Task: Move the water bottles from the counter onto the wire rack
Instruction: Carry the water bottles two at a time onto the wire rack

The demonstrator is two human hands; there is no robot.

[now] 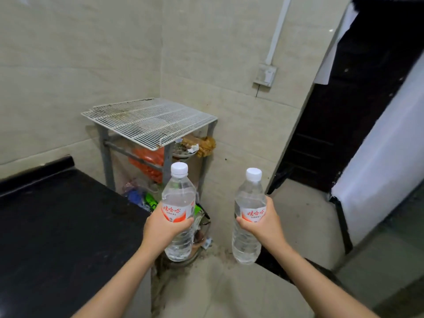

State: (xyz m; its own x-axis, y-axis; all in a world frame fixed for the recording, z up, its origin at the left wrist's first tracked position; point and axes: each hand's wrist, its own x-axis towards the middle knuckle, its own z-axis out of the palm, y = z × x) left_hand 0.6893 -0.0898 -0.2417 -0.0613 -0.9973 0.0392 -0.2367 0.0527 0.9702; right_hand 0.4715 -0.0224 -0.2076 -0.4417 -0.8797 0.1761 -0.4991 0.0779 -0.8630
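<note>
Before the rack (151,121), we hold two upright bottles in mid-air. Our left hand (164,227) wraps one bottle (179,203); our right hand (263,222) wraps the other (249,216), both beside the counter (57,226).

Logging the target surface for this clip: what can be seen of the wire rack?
The wire rack is a white, somewhat grimy grid of thin parallel wires, apparently two sheets overlapped, lying on a grey metal frame in the tiled corner beside the black counter. Its top is bare and slopes slightly. Bags and clutter sit beneath it. Neither bottle nor hand touches it.
</note>
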